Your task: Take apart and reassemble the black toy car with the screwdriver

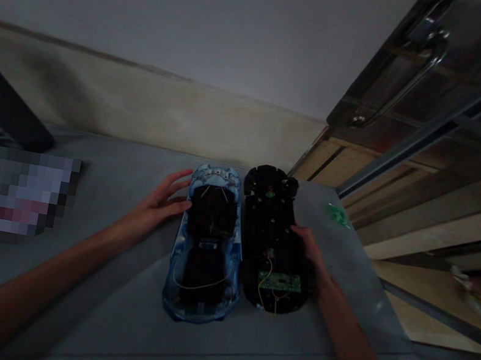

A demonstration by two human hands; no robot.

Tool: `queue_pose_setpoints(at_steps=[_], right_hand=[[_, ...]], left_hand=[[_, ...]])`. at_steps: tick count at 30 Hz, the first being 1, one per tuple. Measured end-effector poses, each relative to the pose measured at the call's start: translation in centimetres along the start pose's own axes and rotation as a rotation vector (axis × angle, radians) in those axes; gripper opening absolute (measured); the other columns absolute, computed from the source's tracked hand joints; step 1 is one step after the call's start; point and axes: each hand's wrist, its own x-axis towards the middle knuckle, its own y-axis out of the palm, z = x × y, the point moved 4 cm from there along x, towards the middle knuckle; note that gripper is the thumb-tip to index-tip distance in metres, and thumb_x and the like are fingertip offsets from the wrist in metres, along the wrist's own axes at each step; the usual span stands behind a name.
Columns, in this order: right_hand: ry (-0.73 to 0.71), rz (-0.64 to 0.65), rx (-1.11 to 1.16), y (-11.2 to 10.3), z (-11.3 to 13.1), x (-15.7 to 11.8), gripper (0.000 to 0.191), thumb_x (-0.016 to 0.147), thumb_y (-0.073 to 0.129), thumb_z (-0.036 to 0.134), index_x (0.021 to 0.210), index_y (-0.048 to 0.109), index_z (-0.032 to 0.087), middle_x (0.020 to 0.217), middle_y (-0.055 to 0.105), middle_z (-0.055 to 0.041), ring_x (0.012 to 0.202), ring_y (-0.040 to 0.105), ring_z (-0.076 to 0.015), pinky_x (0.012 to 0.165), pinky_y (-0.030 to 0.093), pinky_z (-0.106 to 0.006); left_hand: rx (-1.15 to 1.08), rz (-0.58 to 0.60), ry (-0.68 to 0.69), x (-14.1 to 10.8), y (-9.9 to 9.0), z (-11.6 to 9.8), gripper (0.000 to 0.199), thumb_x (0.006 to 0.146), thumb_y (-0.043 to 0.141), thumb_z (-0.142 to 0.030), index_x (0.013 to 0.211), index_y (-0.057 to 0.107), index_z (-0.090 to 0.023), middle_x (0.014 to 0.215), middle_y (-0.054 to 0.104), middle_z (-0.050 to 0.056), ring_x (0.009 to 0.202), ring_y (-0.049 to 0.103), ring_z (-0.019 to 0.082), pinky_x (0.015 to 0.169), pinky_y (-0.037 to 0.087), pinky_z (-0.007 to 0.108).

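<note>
A blue toy car body [230, 277] lies upside down on the grey table, its hollow inside and a thin wire showing. Right beside it is a black car chassis [265, 234] with a green circuit board [281, 282] and yellow wires at its near end. My left hand [165, 198] rests at the left side of the blue body, fingers apart, thumb touching its edge. At the right edge of the chassis is my right hand [309, 251], its thumb on the rim and its other fingers hidden.
On the grey table [107, 299], a small green piece [339, 215] lies at the right. A pixelated object [27, 198] and a black box [2, 107] are on the left. Behind stands a wall [152, 102]; a metal frame [435, 133] rises at the right.
</note>
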Motion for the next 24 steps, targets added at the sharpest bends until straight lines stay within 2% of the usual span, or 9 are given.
queue_pose_setpoints(at_steps=[7,13,19,24], right_hand=[[0.028,0.021,-0.010,-0.01,0.26,-0.12,0.020,0.086,0.078,0.042,0.100,0.083,0.029,0.091,0.089,0.0005,0.073,0.082,-0.0256,0.075,0.068,-0.035],[0.033,0.022,-0.030,-0.15,0.00,-0.11,0.022,0.087,0.077,0.043,0.101,0.084,0.028,0.095,0.090,-0.0010,0.080,0.085,-0.0285,0.078,0.069,-0.037],[-0.019,0.017,-0.001,-0.30,-0.33,0.42,0.019,0.080,0.082,0.045,0.092,0.082,0.030,0.085,0.088,0.0034,0.072,0.082,-0.0248,0.070,0.066,-0.032],[-0.025,0.052,0.011,-0.47,-0.39,0.71,0.032,0.078,0.084,0.049,0.104,0.086,0.031,0.086,0.088,0.0021,0.080,0.084,-0.0285,0.081,0.069,-0.038]], left_hand=[[-0.004,-0.002,-0.013,-0.24,0.36,-0.31,0.082,0.091,0.092,-0.049,0.164,0.055,-0.046,0.188,0.047,0.003,0.158,0.062,0.040,0.130,0.053,0.059],[0.000,-0.001,-0.010,-0.14,0.18,-0.11,0.084,0.090,0.093,-0.050,0.165,0.054,-0.047,0.188,0.048,0.002,0.160,0.061,0.040,0.131,0.052,0.059],[-0.025,-0.003,-0.024,-0.14,0.20,-0.14,0.086,0.089,0.094,-0.049,0.165,0.054,-0.047,0.188,0.046,0.002,0.158,0.061,0.040,0.133,0.050,0.061],[-0.004,0.002,-0.025,-0.20,0.23,-0.16,0.087,0.092,0.091,-0.047,0.169,0.051,-0.045,0.188,0.046,0.002,0.159,0.060,0.041,0.132,0.051,0.061]])
